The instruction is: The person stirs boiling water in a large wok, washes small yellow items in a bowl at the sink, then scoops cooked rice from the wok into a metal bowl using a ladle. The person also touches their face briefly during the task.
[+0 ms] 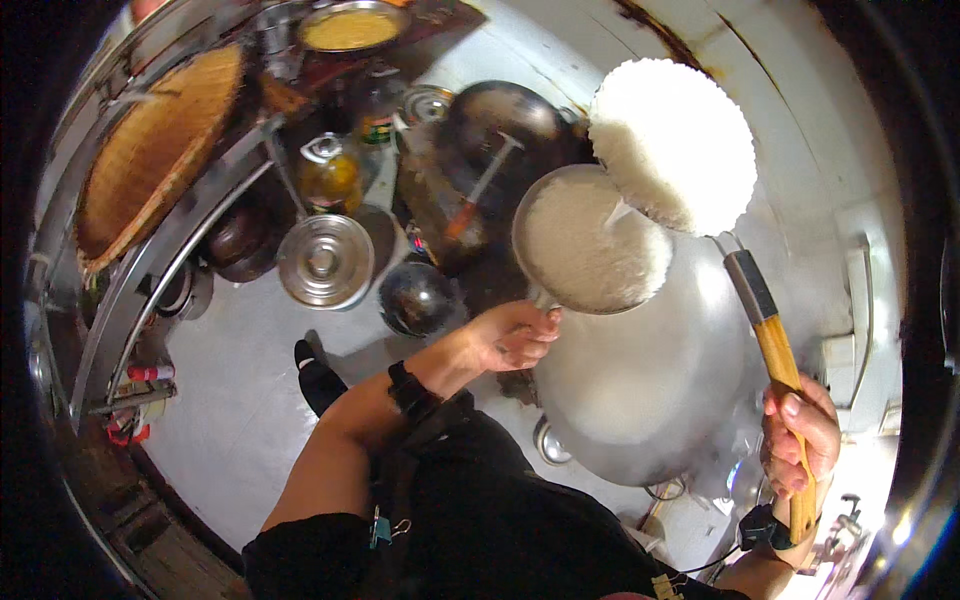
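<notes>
My left hand [517, 337] grips the short handle of a round, shallow metal pan or strainer [517, 232], which holds white rice-like grains [577, 244]. In my right hand [802, 435] is the wooden handle of a long skimmer [780, 352]. A heaped mound of white grains [675, 142] covers the skimmer's round head. That head hangs just over the far right side of the left-hand vessel; whether they touch I cannot tell. Beneath both is a large wok [637, 465] with cloudy, steaming whitish contents [630, 382].
Beyond the left-hand vessel sits a dark wok [502, 120], with an orange-handled tool [480, 187] nearby. Left of it are a lidded metal pot [325, 259], a dark round vessel [416, 296] and an oil bottle [330, 180]. A woven basket [161, 154] rests on a metal rack [187, 240].
</notes>
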{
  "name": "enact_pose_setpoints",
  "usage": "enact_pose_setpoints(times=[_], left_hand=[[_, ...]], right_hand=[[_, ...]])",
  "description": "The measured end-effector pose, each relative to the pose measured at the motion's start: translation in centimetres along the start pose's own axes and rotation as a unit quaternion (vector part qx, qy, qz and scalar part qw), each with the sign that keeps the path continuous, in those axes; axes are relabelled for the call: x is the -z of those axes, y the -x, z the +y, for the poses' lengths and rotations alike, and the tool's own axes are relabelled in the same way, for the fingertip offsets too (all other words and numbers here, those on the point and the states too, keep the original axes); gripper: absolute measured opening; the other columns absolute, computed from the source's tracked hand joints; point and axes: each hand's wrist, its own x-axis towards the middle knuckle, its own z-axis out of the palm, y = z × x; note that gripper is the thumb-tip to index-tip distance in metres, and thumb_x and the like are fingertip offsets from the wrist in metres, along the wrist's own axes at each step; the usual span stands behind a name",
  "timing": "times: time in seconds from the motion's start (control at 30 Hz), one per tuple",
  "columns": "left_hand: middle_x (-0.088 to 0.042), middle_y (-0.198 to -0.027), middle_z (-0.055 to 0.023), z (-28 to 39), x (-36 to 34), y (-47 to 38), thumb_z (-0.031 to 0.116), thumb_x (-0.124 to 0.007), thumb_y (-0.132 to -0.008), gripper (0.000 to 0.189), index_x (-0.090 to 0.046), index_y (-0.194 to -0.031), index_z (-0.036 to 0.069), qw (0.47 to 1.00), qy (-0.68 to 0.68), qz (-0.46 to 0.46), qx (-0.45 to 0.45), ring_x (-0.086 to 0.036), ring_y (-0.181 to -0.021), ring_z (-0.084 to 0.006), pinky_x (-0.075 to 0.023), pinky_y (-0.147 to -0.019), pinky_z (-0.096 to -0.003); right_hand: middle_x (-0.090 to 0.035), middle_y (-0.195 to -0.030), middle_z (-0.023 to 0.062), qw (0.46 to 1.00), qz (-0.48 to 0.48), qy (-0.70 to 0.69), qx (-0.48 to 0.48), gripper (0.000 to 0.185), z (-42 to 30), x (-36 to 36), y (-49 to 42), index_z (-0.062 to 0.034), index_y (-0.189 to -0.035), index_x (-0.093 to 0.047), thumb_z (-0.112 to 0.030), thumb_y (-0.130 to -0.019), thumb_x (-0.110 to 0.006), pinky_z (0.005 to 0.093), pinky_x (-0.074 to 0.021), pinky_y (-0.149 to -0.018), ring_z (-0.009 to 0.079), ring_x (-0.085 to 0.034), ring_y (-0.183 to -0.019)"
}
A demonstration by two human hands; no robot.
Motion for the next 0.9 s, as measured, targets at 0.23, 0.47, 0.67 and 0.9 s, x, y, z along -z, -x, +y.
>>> enact_pose_setpoints(times=[0.23,0.47,0.67,0.9], left_hand=[[-0.037,-0.052,0.0045,14.0,-8.1,26.9,0.009,-0.053,-0.092,0.006,-0.05,-0.089,0.014,0.986,-0.062,0.072,-0.133,-0.03,-0.034,-0.0055,-0.0223,-0.029,-0.0233],[-0.035,-0.055,0.0081,20.1,-16.7,56.8,0.016,-0.059,-0.087,0.03,-0.042,-0.062,0.016,0.848,-0.185,0.363,-0.338,-0.032,-0.044,-0.0051,-0.0262,-0.042,-0.0232],[-0.045,-0.059,0.0001,26.2,-15.9,68.7,0.011,-0.059,-0.085,0.015,-0.05,-0.074,0.008,0.587,-0.221,0.717,-0.304,-0.044,-0.049,-0.0112,-0.0355,-0.043,-0.0307],[-0.064,-0.091,-0.0322,27.0,-10.3,76.0,0.01,-0.055,-0.079,0.05,-0.036,-0.123,-0.003,0.011,-0.504,0.859,-0.093,-0.063,-0.088,-0.0486,-0.0482,-0.079,-0.0551]], right_hand=[[-0.042,-0.047,0.0059,0.973,-0.202,-0.105,0.043,0.019,-5.3,-23.6,-2.5,0.0066,-0.092,-0.047,-0.012,-0.094,-0.05,0.0263,-0.0295,-0.021,0.0129,-0.037,-0.024],[-0.041,-0.052,-0.0048,0.931,-0.365,-0.001,0.0,0.016,-11.5,-47.8,-11.2,-0.0036,-0.094,-0.055,-0.018,-0.098,-0.049,0.0217,-0.0292,-0.029,0.0055,-0.037,-0.033],[-0.05,-0.053,0.0,0.835,-0.481,0.228,0.139,0.023,-9.8,-71.8,-24.6,-0.0069,-0.077,-0.055,-0.024,-0.092,-0.059,0.0326,-0.0405,-0.038,0.0167,-0.046,-0.037],[-0.068,-0.075,0.0228,0.73,-0.119,0.48,0.472,0.024,-1.1,-77.5,-27.2,0.0045,-0.089,-0.059,-0.019,-0.087,-0.055,0.048,-0.0546,-0.064,0.0395,-0.068,-0.068]])
